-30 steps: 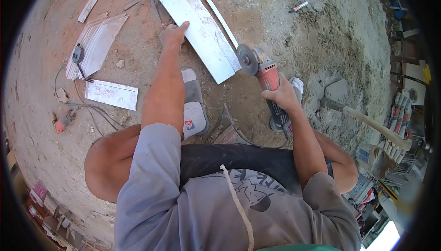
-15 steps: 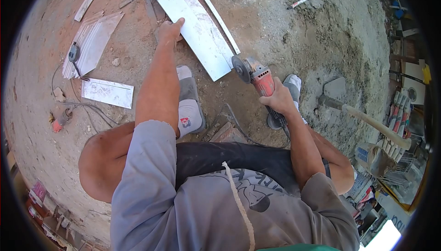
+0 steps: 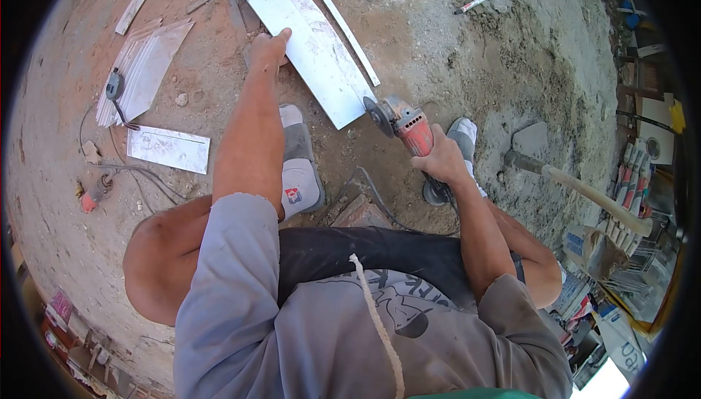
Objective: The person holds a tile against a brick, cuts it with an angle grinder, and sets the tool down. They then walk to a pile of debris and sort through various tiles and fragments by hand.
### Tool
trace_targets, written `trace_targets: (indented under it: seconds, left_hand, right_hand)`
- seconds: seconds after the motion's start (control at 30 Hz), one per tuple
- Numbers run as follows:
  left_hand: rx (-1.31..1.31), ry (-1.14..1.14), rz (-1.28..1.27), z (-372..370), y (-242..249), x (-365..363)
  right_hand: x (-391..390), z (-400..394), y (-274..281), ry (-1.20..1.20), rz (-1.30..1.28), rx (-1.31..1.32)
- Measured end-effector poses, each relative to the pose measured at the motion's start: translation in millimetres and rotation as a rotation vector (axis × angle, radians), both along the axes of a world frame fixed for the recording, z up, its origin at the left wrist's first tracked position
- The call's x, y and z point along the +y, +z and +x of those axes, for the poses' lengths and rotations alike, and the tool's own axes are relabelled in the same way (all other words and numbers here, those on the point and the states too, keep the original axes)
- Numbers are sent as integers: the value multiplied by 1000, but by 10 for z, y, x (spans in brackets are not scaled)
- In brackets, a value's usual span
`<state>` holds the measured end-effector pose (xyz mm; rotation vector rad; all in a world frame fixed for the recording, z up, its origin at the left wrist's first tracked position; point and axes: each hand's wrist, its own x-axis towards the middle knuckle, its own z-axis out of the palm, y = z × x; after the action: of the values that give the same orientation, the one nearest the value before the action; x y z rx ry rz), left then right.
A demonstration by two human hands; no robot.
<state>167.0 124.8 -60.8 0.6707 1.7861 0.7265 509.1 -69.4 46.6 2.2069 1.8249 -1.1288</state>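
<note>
My left hand (image 3: 269, 50) is closed around the left edge of a long white tile strip (image 3: 310, 56), thumb on top, fingers hidden underneath. In my right hand (image 3: 444, 158) is a red angle grinder (image 3: 416, 135), gripped around its body. The grinder's dark cutting disc (image 3: 378, 116) is at the near right corner of the tile; whether it touches cannot be made out. A thin white offcut (image 3: 342, 25) lies along the tile's right side.
Stacked tile pieces (image 3: 150, 67), a tape measure (image 3: 115, 85) and a marked tile piece (image 3: 168, 149) lie left. A second red tool (image 3: 91, 199) with a cable sits further left. To the right are a marker (image 3: 469, 5) and a long-handled hammer (image 3: 577, 189). Cables cross the dirt near my feet.
The grinder has shifted slightly down and left, its disc turned a little at the tile's corner. My left hand keeps its hold on the tile.
</note>
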Motion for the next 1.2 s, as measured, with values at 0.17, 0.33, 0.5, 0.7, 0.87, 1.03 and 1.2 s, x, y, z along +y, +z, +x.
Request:
trace_targets:
  seconds: [0.17,0.33,0.5,0.7,0.87,1.03,1.2]
  left_hand:
    - [23,9,21,-13,-102,8]
    - [234,-78,27,-91,-448,105]
    - [176,-35,21,-20,-190,24]
    - [168,-26,24,-8,-127,-12]
    - [168,-10,16,21,-22,-52]
    - [146,-5,29,-1,-174,-26]
    - [155,-11,17,-9,-231,-24]
  right_hand:
    - [18,-9,16,11,-34,-21]
    - [32,-21,41,15,-38,-35]
    - [50,-52,74,27,-38,-64]
    - [62,-65,79,33,-54,-80]
    - [89,-75,29,45,-28,-74]
    - [193,-135,32,52,-27,-74]
    - [381,-241,22,73,-25,-84]
